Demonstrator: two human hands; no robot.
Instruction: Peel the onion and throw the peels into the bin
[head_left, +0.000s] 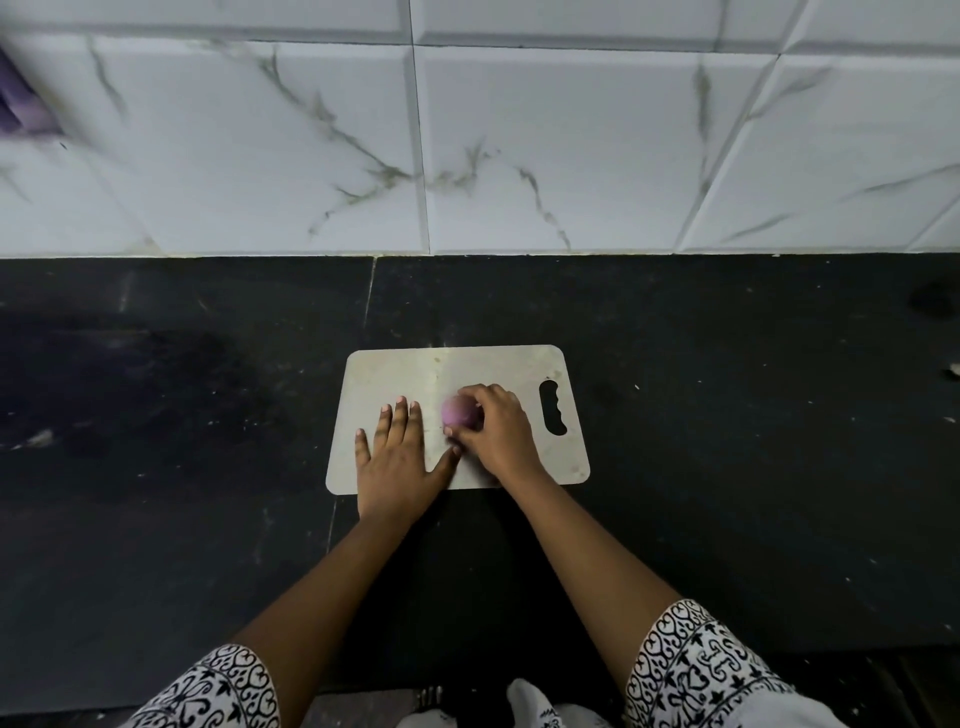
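A small purple onion (458, 410) rests on a pale grey cutting board (395, 371) in the middle of the black counter. My right hand (496, 431) is curled around the onion from the right, fingers and thumb closed on it. To the left of the onion, my left hand (397, 454) lies flat on the board with its fingers spread and nothing in it. No bin is in view.
The black stone counter (727, 441) stretches left and right of the board. A white marble-patterned tiled wall (519, 145) rises behind it. A purple object (23, 104) shows at the upper left edge. A small pale scrap (953, 370) lies at the far right edge.
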